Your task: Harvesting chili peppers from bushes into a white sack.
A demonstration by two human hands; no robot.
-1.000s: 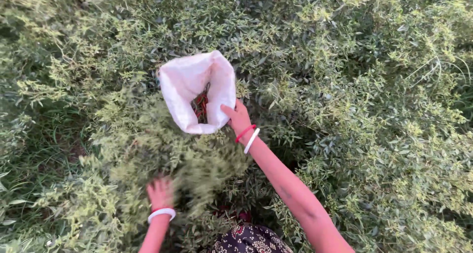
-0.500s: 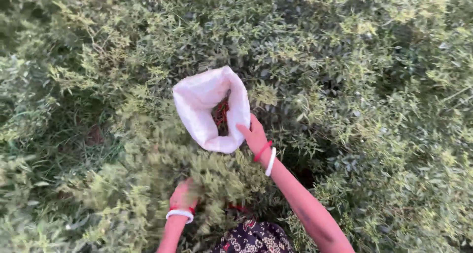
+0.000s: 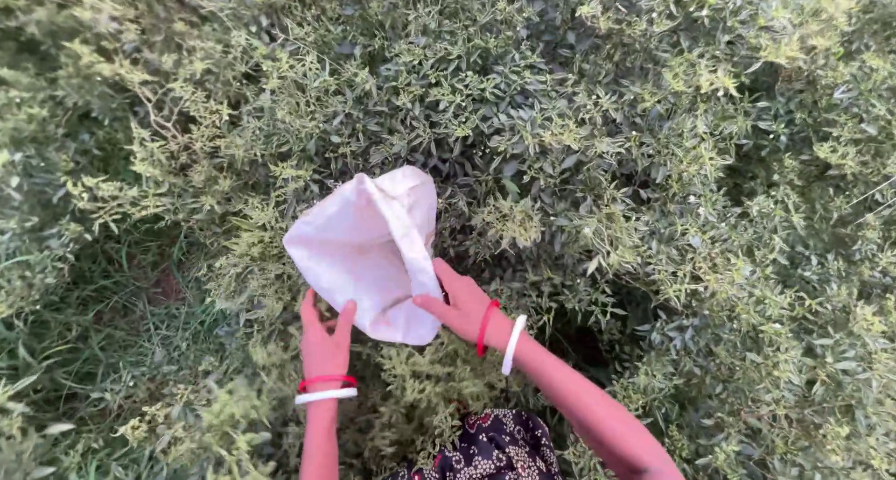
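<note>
Foliage point(image 3: 607, 162) fills the head view edge to edge: dense green bushes with small narrow leaves, darker gaps lower right. A white cloth bag point(image 3: 369, 256) sits at centre, resting on the plant tops, its mouth folded mostly flat so the contents cannot be seen. The right hand point(image 3: 462, 304) pinches the bag's lower right edge between thumb and fingers, closed on the fabric. The left hand point(image 3: 325, 342) is up against the bag's lower left edge, fingers extended and spread, touching or just under the cloth; whether it actually grips cannot be told. Both wrists carry red and white bangles point(image 3: 325, 389). A dark patterned garment point(image 3: 495, 447) shows at the bottom edge. Judged step: handling and steadying the bag over the bushes. Any further move calls for a firm hold on both edges so the mouth stays controlled.
</note>
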